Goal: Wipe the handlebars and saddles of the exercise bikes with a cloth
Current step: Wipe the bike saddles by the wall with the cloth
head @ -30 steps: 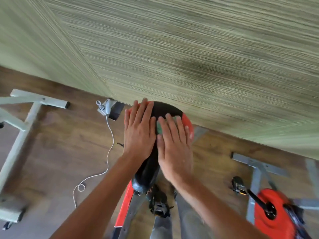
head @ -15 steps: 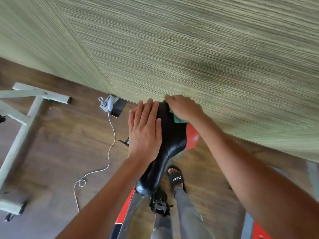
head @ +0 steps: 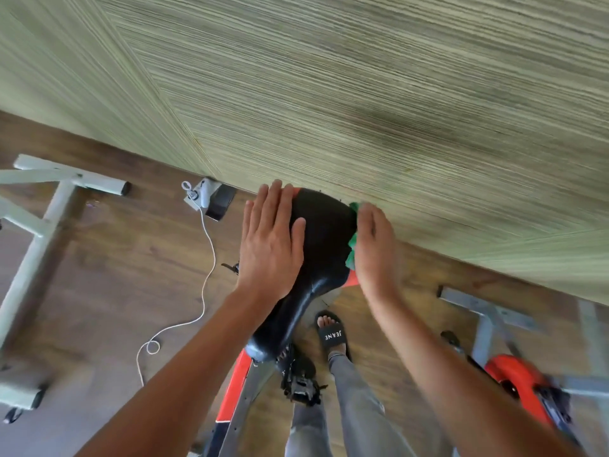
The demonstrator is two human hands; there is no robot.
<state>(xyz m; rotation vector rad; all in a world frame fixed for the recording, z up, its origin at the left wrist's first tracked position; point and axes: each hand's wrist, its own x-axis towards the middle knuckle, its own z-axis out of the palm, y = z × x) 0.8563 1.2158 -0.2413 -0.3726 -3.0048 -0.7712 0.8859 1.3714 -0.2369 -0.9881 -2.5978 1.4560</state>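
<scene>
Resting flat on the left flank of the saddle (head: 321, 245), the left hand (head: 270, 245) has straight fingers and grips nothing. The saddle's long axis runs from its wide end by the wall to a nose near the person. Against its right flank, the right hand (head: 374, 249) presses the green cloth (head: 352, 245); finger curl cannot be told. Count: one saddle, one cloth, two hands.
</scene>
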